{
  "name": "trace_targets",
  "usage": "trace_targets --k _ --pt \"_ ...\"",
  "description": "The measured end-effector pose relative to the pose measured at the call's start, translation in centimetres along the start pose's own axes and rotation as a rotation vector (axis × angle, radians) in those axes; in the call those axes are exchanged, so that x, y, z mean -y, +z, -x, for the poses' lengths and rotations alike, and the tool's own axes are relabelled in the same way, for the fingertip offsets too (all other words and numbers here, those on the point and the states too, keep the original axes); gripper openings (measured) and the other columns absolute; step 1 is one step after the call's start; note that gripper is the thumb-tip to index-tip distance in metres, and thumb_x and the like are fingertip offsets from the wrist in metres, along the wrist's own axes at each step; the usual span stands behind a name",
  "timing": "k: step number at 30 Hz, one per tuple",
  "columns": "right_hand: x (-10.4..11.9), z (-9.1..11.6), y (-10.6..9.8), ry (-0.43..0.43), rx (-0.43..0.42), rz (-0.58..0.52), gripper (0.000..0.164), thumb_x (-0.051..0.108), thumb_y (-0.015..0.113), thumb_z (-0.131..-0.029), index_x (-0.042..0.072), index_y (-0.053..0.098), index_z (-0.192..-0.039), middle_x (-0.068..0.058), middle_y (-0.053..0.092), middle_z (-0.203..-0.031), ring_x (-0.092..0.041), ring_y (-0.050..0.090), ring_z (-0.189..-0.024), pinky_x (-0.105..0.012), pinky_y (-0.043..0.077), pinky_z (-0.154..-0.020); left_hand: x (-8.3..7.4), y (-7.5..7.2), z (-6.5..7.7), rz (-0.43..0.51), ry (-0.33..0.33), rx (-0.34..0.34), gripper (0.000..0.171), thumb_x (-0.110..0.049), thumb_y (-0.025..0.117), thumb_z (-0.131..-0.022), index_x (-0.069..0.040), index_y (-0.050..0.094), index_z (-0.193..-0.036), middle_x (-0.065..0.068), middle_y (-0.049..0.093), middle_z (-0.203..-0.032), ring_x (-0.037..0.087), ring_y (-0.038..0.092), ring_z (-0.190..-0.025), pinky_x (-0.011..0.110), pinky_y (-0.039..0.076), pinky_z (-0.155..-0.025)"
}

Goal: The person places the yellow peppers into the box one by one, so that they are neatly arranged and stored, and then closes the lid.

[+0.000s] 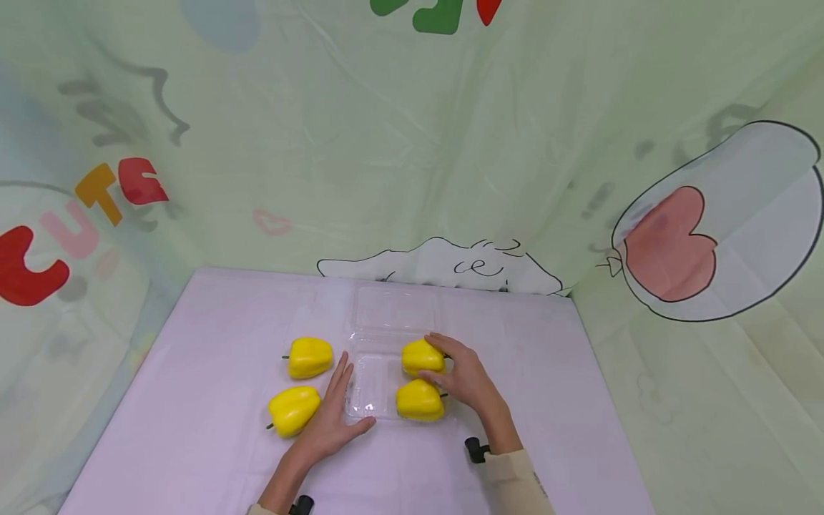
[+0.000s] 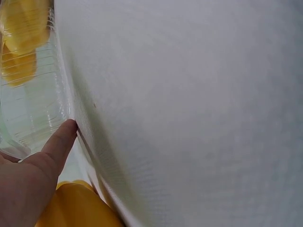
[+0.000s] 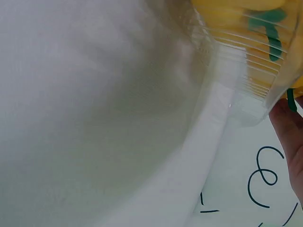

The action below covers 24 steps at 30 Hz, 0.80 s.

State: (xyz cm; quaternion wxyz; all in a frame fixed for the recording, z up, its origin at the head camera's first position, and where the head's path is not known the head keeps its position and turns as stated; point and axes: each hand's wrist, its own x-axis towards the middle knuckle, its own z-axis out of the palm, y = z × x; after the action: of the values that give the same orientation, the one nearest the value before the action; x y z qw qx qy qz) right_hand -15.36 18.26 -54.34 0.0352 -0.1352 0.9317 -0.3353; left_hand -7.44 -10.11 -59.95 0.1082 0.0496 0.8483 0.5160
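A clear plastic clamshell box lies open on the table, its lid folded back. Two yellow bell peppers sit in its right part: a rear one and a front one. My right hand grips the rear pepper, thumb on its near side and fingers on its far side. Straight fingers of my left hand rest along the box's left edge; the left wrist view shows a fingertip at the rim. In the right wrist view, a green stem shows through the ribbed clear wall.
Two more yellow bell peppers lie left of the box, a rear one and a front one close beside my left hand. A pale cloth covers the table. Printed fabric hangs behind and on both sides.
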Motion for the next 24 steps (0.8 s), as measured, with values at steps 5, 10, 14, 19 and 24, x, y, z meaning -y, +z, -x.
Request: trace_targets --k 5,10,14,19,24 --pt "-0.17 0.04 -0.31 -0.015 0.042 -0.043 0.06 0.023 0.075 -0.098 0.015 0.057 -0.154 -0.007 0.053 -0.163 -0.035 0.053 -0.149 -0.058 0.045 -0.123 -0.01 0.02 0.0 -0.001 -0.005 0.001 0.112 -0.034 0.085 -0.088 -0.016 0.014 -0.172 -0.014 -0.007 -0.18 0.03 0.013 -0.168 0.06 0.026 -0.133" --pt "-0.2 0.15 -0.44 -0.012 0.058 -0.045 0.059 0.02 0.072 -0.099 0.016 0.055 -0.155 -0.007 0.051 -0.164 -0.034 0.049 -0.152 -0.058 0.041 -0.127 -0.03 0.01 0.04 0.008 -0.001 0.0 0.112 -0.033 0.086 -0.087 -0.015 0.015 -0.172 -0.014 -0.007 -0.18 0.03 0.014 -0.168 0.06 0.025 -0.133" --pt "-0.32 0.19 -0.46 -0.023 0.057 -0.034 0.059 0.021 0.073 -0.099 0.017 0.055 -0.155 -0.007 0.052 -0.164 -0.034 0.049 -0.153 -0.057 0.04 -0.127 0.06 0.05 0.0 0.001 0.004 -0.001 0.112 -0.034 0.086 -0.087 -0.014 0.015 -0.172 -0.014 -0.007 -0.18 0.031 0.014 -0.168 0.06 0.026 -0.133" --pt "-0.42 0.23 -0.54 -0.028 0.053 -0.041 0.059 0.022 0.074 -0.099 0.017 0.055 -0.155 -0.007 0.053 -0.163 -0.034 0.051 -0.15 -0.056 0.044 -0.125 0.11 0.06 0.0 -0.002 0.005 -0.001 0.112 -0.035 0.086 -0.087 -0.015 0.015 -0.172 -0.014 -0.007 -0.18 0.03 0.015 -0.168 0.06 0.026 -0.133" --pt "-0.57 0.27 -0.55 -0.027 0.054 -0.042 0.06 0.024 0.075 -0.099 0.018 0.055 -0.155 -0.007 0.053 -0.163 -0.035 0.053 -0.149 -0.056 0.048 -0.121 0.08 0.03 0.01 -0.005 0.005 -0.001 0.112 -0.035 0.086 -0.087 -0.015 0.014 -0.172 -0.014 -0.007 -0.18 0.031 0.014 -0.168 0.06 0.026 -0.133"
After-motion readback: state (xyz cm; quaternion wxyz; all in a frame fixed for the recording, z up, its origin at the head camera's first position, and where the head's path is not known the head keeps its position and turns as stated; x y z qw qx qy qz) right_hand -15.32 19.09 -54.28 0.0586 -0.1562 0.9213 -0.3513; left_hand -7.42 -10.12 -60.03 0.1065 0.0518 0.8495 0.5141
